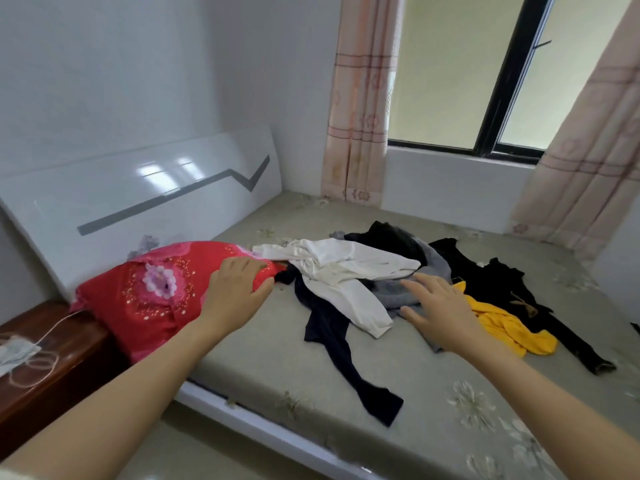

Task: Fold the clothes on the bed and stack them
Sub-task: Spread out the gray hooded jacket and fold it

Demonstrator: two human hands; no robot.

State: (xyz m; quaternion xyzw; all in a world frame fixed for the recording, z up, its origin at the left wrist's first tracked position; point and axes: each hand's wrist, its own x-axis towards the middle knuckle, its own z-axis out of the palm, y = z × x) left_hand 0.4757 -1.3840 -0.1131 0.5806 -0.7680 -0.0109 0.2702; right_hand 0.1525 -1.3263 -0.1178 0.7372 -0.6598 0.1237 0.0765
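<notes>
Left hand [239,289] fingers relaxed on red pillow [145,299] | right hand [436,313] fingers spread over clothes [346,268] | nightstand [52,358] left

- Your headboard [145,188] is glossy white, mirroring light.
- The nightstand [52,362] looks like polished dark wood.
- The mattress [433,410] wears matt floral cloth.
- Your clothes [346,271] are soft, creased fabric.

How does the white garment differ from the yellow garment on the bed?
The white garment lies on top of the pile, over the grey garment; the yellow garment lies at the pile's right side, beside the black garment. The white one is spread out, a long sleeve showing; the yellow one is bunched up. Both are unfolded.
</notes>
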